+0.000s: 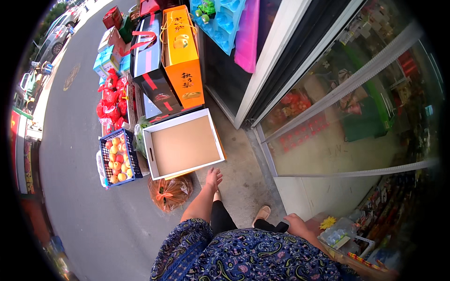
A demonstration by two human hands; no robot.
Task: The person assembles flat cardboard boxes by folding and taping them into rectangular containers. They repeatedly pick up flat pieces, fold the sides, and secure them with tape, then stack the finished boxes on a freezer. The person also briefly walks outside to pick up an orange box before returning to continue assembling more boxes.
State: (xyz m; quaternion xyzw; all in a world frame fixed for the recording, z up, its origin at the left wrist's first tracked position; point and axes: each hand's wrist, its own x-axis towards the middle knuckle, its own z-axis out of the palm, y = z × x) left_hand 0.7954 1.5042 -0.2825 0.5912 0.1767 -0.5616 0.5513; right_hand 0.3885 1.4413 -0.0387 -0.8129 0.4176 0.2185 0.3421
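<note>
My left hand (214, 177) hangs just off the near right corner of a shallow cardboard tray (187, 143) with white walls and a bare brown bottom. Its fingers are loosely apart, with nothing visible in them; whether they touch the tray's edge I cannot tell. Low on the right, beside my body, my right hand (294, 223) is closed around a small dark object (282, 227), whose kind does not show. A tied orange plastic bag (169, 193) stands on the ground below the tray.
Left of the tray is a blue crate (104, 154) of apples, with red bags (112, 103) beyond. Tall orange (184, 70) and black gift boxes (157, 77) stand behind the tray. A glass door (328, 112) with a clear curtain borders the right side.
</note>
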